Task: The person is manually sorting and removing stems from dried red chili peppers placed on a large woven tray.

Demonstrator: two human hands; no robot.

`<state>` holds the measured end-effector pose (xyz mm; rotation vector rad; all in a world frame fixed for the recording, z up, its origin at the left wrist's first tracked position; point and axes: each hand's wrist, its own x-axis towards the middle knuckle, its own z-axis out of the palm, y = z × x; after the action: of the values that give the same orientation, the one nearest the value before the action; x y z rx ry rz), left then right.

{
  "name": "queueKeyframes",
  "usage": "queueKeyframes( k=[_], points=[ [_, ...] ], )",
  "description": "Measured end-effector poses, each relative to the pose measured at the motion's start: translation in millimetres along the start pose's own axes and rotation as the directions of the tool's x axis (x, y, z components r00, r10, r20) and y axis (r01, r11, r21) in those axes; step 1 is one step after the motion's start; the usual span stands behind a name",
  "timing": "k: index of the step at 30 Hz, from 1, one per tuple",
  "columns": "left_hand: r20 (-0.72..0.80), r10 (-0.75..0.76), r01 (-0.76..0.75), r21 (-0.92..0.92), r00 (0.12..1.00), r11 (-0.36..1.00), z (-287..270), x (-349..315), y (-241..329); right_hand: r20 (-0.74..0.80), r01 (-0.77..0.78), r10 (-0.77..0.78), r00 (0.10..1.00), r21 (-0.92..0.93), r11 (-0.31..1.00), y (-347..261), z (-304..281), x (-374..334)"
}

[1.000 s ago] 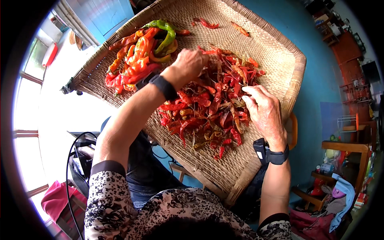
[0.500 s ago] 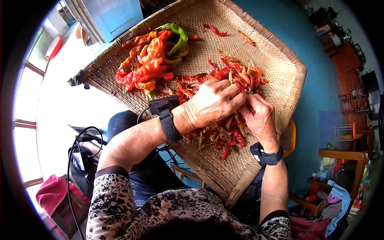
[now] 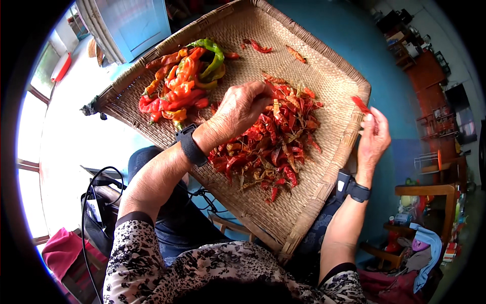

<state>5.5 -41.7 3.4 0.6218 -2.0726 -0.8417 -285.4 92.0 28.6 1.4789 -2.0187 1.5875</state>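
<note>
Change: your hands are now apart, no longer together over the pile [image 3: 253, 159] mid-tray [image 3: 331, 76]. Right hand [image 3: 374, 133] is out at the tray's right rim, narrow pinch on one red chili [image 3: 360, 104], so that one is now off the pile. Left hand [image 3: 237, 109] is over the pile's left side, fingers curled, can't tell if holding anything. Glossy peppers [image 3: 183, 81] sit tray far left, loose chilies [image 3: 260, 47] near its far rim

A home: blue door [image 3: 144, 28], wooden chair [image 3: 425, 190] piled with cloths [image 3: 429, 261], and perhaps a red-brown cabinet [image 3: 427, 75], blurred.
</note>
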Motion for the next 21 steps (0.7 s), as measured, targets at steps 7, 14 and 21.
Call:
queueKeyframes(
  k=[7,14,21],
  points=[
    [0.142,-0.169,0.182,-0.084,0.975,0.980,5.1,-0.3,5.0,0.146,-0.089,0.355,0.924,-0.818,0.568,4.4,-37.4,0.4],
    [0.203,0.026,0.020,-0.219,0.979,0.975,24.1,-11.5,18.6,0.487,-0.142,0.114,0.866,0.020,0.990,-44.9,3.8,-24.7],
    [0.327,-0.058,0.166,-0.313,0.943,0.935,26.0,-17.6,26.3,0.548,0.090,-0.188,0.815,0.200,0.976,-80.4,50.3,-55.4]
  ],
)
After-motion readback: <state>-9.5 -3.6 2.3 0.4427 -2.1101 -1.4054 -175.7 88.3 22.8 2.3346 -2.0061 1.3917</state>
